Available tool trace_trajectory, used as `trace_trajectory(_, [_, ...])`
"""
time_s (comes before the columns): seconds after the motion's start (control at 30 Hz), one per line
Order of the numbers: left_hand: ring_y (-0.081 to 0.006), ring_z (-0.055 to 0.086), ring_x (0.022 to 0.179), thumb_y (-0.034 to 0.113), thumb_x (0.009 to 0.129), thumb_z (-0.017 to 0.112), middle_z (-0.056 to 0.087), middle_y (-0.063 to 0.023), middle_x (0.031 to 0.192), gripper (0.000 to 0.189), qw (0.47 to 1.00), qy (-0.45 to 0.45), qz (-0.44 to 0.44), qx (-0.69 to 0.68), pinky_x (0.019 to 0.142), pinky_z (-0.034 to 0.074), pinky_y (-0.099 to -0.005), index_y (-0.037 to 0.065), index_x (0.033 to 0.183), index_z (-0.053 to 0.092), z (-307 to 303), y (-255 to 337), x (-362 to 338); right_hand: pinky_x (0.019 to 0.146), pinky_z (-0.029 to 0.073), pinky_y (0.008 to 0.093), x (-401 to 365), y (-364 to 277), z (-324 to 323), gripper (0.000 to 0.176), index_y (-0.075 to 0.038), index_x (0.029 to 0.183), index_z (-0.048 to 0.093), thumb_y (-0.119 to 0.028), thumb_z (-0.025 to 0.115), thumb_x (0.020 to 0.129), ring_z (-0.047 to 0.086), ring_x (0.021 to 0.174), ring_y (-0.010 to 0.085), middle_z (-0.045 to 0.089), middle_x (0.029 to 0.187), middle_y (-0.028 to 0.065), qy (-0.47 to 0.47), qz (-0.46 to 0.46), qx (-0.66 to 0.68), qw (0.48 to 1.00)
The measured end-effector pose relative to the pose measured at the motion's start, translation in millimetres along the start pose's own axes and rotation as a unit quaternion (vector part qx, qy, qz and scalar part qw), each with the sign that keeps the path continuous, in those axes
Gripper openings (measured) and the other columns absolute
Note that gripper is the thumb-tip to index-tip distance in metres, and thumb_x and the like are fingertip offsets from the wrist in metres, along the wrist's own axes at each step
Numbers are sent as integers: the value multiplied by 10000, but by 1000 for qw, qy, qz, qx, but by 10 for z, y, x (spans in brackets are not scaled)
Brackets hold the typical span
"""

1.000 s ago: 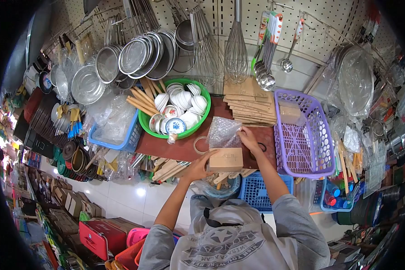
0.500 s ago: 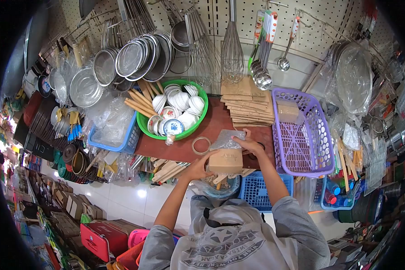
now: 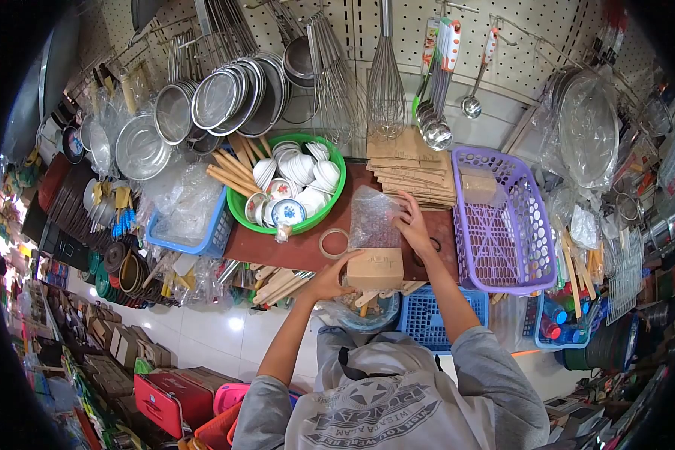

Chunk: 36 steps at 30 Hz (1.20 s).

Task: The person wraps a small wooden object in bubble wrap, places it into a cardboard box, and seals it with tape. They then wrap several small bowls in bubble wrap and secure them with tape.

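Observation:
A small brown cardboard box [image 3: 375, 270] sits at the table's front edge. My left hand [image 3: 330, 282] grips its left side, with the thumb along the top edge. Just behind the box, a sheet of clear bubble wrap [image 3: 372, 214] stands up, its lower edge meeting the back of the box. My right hand [image 3: 414, 226] pinches the right edge of that sheet, fingers partly behind it. A roll of tape [image 3: 334, 243] lies left of the box. Whatever is inside the box is hidden from this angle.
A stack of flat brown cardboard [image 3: 416, 176] lies at the back. Left stands a green basin [image 3: 337, 191] of small white bowls; right, a purple basket [image 3: 502, 281] with a brown box inside. Whisks [image 3: 387, 90], strainers [image 3: 217, 97] and ladles [image 3: 435, 131] hang on the pegboard.
My right hand has moved slightly up and away from the box, raising the bubble wrap from a low, folded position to a taller, spread sheet. My left hand and the box stay in place.

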<state>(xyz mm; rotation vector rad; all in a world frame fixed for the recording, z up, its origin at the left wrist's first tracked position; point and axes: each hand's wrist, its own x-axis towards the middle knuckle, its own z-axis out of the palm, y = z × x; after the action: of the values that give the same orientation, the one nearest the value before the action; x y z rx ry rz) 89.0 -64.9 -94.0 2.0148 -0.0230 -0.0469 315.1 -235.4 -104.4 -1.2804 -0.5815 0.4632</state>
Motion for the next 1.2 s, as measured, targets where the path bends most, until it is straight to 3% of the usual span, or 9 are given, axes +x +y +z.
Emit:
trace_trajectory(0.07, [-320,481,1320,53,656,839,464,-132,1460,995,1000,-9,-8,-15,1088,414,-415,225,1493,328,-16,44,5,850,531,318,-66,-54,67,801,-117,1457,321,8,741,787,560,1131,227,387,1374,124,32,-45,30,998])
trace_trajectory(0.17, [-306,435,1362,34,651,839,415,-132,1505,995,999,-19,-19,-32,1114,380,-412,200,1494,336,-35,50,1,868,538,324,-117,270,-17,785,-85,1412,335,-76,801,781,584,1077,229,286,1439,123,110,7,-21,994])
trace_trajectory(0.27, [-306,439,1360,43,649,841,423,-133,1499,997,999,-16,-16,-22,1112,383,-407,200,1494,336,-25,-8,12,837,538,313,-244,357,46,626,-32,1247,477,-275,828,788,618,1013,233,460,1300,135,210,79,-298,928])
trace_trajectory(0.37, [-310,449,1352,58,649,844,441,-135,1486,992,1000,-11,-18,-18,1108,387,-404,199,1491,339,-31,-17,14,759,525,274,-200,280,-11,539,-17,1058,590,-446,786,796,631,861,218,604,1020,109,64,218,-85,970])
trace_trajectory(0.47, [-314,461,1342,64,654,840,455,-138,1474,981,1000,-9,-7,-16,1104,393,-404,199,1488,342,-40,58,17,699,505,279,-59,521,-97,565,-14,949,663,-556,726,804,618,783,194,619,788,76,-15,186,-187,964])
trace_trajectory(0.67, [-306,459,1343,60,660,831,439,-136,1483,983,1000,-15,0,-7,1106,391,-411,198,1492,327,-51,62,24,786,498,307,159,372,71,476,-13,1015,685,-461,704,855,637,920,154,689,908,68,-101,169,-296,935])
trace_trajectory(0.77, [-294,451,1346,55,663,826,433,-128,1484,985,1000,-9,9,-16,1113,381,-408,184,1495,316,-43,17,32,831,488,276,244,454,50,363,-43,1086,664,-336,709,876,628,951,139,691,983,34,-55,40,-190,979])
trace_trajectory(0.87, [-281,438,1351,55,666,823,430,-123,1481,980,999,-6,8,-35,1120,368,-403,169,1495,312,-69,-37,13,873,479,273,217,250,97,301,-53,1122,644,-218,712,880,622,976,133,673,1057,23,-33,81,-73,993])
trace_trajectory(1.2, [-248,409,1351,90,657,847,410,-113,1474,1015,995,-72,-23,-69,1127,341,-392,145,1504,293,-194,-60,114,873,538,309,155,-244,108,284,-46,1171,583,-132,678,918,597,1079,151,632,1155,65,-54,104,52,992])
